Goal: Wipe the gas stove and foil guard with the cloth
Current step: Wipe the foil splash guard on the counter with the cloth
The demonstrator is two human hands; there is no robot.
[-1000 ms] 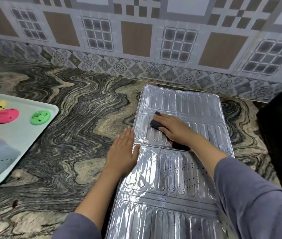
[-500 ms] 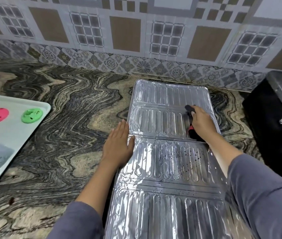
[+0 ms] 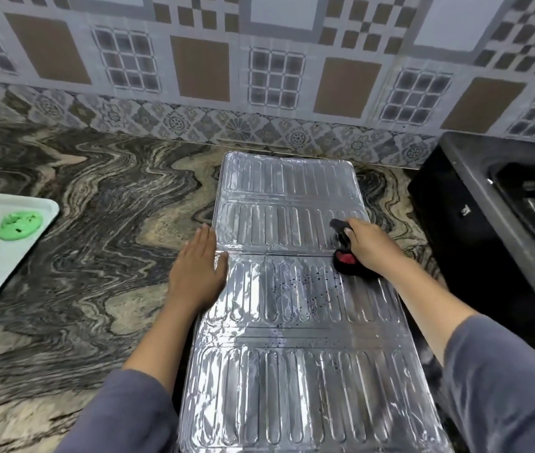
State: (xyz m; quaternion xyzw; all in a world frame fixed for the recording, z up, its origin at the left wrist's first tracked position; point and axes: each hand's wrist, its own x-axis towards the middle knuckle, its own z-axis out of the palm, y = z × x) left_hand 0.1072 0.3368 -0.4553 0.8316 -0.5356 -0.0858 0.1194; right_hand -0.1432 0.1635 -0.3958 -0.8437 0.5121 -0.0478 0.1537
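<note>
Tray [image 3: 14, 263]: sat at the counter's far left, a green lump [image 3: 19, 225] on it.
Counter [image 3: 112, 223]: swirled stone, lay under everything.
My left hand [image 3: 199, 273]: lay flat, fingers straight, thumb side resting on the foil guard's left edge.
Foil guard [image 3: 292, 338]: lay flat on the counter, dark specks across its middle panel.
Cloth [image 3: 344, 261]: dark with a red patch, pressed on the guard's right side at a fold.
My right hand [image 3: 370, 248]: gripped the cloth, fingers curled round it.
Gas stove [image 3: 475, 204]: black, stood at the far right, just beside the guard.

Silver ribbed foil guard [image 3: 289, 322], black-red cloth [image 3: 346, 259].
</note>
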